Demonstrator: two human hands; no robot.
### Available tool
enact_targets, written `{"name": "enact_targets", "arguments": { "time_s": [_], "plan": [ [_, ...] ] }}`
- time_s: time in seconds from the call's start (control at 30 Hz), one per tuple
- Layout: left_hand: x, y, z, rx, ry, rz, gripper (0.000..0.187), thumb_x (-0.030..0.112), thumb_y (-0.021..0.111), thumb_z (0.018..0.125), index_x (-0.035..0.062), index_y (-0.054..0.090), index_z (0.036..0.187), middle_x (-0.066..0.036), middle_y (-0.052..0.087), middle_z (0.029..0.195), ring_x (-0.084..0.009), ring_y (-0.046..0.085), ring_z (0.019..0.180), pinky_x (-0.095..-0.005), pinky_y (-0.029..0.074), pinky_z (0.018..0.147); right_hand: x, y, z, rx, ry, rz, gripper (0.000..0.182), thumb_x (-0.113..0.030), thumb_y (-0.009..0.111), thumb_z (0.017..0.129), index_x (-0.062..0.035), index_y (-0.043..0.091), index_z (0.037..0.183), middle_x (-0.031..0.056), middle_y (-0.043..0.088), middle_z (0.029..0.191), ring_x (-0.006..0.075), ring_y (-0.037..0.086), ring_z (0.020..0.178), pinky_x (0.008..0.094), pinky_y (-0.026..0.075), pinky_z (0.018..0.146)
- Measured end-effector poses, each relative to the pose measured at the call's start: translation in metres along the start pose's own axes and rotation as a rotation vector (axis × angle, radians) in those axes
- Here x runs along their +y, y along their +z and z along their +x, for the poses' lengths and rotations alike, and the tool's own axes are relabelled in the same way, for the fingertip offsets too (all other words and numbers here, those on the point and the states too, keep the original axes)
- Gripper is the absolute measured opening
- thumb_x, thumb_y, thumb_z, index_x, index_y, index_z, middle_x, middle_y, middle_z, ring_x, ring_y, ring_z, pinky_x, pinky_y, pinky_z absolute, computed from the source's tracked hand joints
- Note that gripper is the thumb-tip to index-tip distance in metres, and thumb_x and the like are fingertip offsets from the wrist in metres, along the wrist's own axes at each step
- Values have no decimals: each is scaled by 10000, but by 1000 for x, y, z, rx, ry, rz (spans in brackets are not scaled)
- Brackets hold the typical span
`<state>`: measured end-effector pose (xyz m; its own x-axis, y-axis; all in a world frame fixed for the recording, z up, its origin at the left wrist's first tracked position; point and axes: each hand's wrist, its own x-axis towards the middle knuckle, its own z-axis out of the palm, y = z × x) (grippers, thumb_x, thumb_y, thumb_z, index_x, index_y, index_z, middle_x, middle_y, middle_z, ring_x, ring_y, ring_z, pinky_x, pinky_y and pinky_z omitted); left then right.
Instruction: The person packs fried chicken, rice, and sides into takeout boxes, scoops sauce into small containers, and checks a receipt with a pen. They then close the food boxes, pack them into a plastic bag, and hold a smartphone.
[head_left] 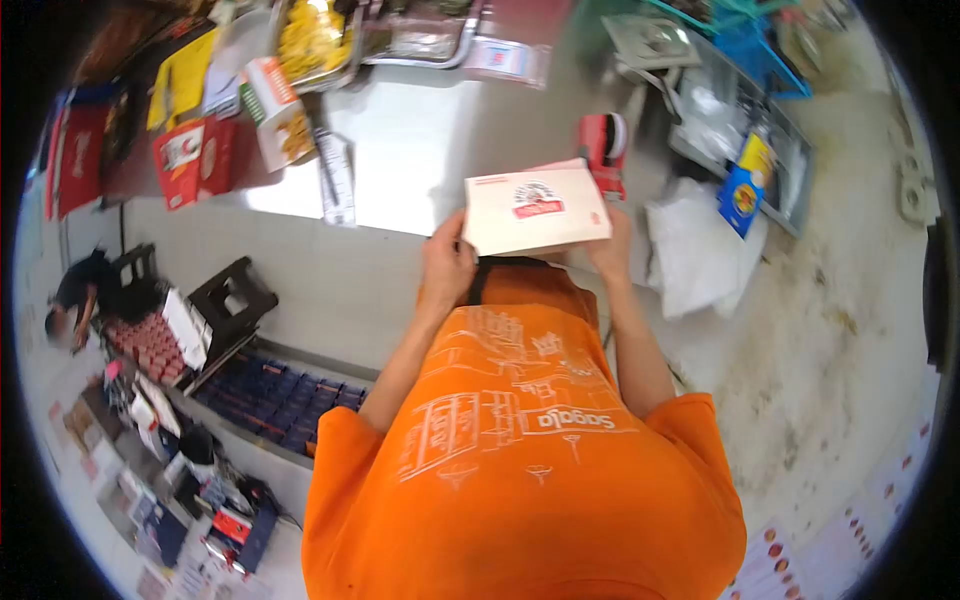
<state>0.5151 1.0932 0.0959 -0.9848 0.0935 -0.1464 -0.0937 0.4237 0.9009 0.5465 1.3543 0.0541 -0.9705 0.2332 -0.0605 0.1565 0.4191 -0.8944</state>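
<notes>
The orange shirt [520, 450] has one white word on it, and it looks like "Sagala". The white box [537, 210] has a red and white label, but its letters are too small to read. The red packs [195, 160] near the counter's left edge have blurry print.

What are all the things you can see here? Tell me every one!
white box: 1, white with a red logo, held in both hands
tape dispenser: 1, red, on the counter behind the box
metal trays: 2, silver, top of the counter
red packets: several, red, upper left
white bag: 1, white, right of the box
blue crate: 1, dark blue, lower left
orange shirt: 1, orange, worn by the person
left hand: 1, on the box's left edge
right hand: 1, on the box's right edge
</notes>
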Motion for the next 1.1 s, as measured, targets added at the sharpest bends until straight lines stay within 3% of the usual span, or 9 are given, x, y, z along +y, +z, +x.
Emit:
{"name": "enact_targets", "arguments": {
  "time_s": [0.13,0.23,0.33,0.47,0.63,0.77,0.9,1.0,1.1],
  "plan": [
    [-20,7,-6,30,70,57,362,-66,509,845,14,614,1181,-205,652,1072,-332,638,966,-403,501,881,-43,-19,8,-143,165,-96,320,-179,534,933,19,658,1152,146,726,909,259,704,903,359,515,816],
    [-35,0,-2,-8,86,24,421,-62,556,839,32,602,1247,-186,571,1248,-325,555,1123,-394,471,962,-37,-32,17,-207,507,941,327,-215,502,985,16,658,1155,136,721,990,229,686,954,347,507,862],
    [-43,-2,-2,-174,-209,-500,448,-12,588,850,55,591,1293,-181,506,1283,-295,519,1171,-408,461,983,-28,-37,19,-229,585,1068,342,-234,515,998,22,618,1201,173,678,1102,210,652,1030,363,497,885],
    [-31,-20,16,-397,-274,-155,526,157,673,875,31,517,1360,-197,417,1389,-332,471,1261,-415,419,1050,-25,-27,27,-543,251,-481,446,-294,549,991,44,503,1278,224,615,1134,327,628,987,419,488,851],
    [18,-8,30,-153,250,525,917,325,801,733,-8,351,1459,-211,390,1436,-386,367,1351,-451,358,1103,-43,-14,26,-277,-259,-614,679,-328,698,869,-45,405,1413,233,475,1361,396,489,1231,463,415,1014],
    [39,5,47,-528,671,1103,1156,460,866,590,-26,292,1469,-218,342,1494,-402,333,1393,-613,362,1057,-81,-7,34,-606,-484,-867,908,-293,793,758,-98,305,1498,213,254,1544,417,282,1416,505,299,1139],
    [9,21,52,-485,599,1039,754,313,607,880,-27,304,1481,-209,282,1553,-375,285,1434,-691,262,1075,-67,-10,43,-710,-459,-925,919,-322,794,732,-215,332,1518,197,237,1564,426,225,1443,547,283,1144],
    [5,19,41,-443,674,986,603,175,471,932,-5,320,1487,-213,219,1588,-369,238,1467,-717,205,1086,-29,-6,33,-541,-714,-1031,762,-266,716,803,-275,393,1494,189,212,1585,432,193,1457,554,264,1154],
    [0,16,40,-515,687,871,603,129,459,933,33,306,1508,-200,162,1612,-380,176,1489,-737,160,1089,-36,-11,24,-615,-561,-844,660,-138,604,852,-280,433,1474,193,189,1600,432,164,1472,546,219,1176]
  ]
}}
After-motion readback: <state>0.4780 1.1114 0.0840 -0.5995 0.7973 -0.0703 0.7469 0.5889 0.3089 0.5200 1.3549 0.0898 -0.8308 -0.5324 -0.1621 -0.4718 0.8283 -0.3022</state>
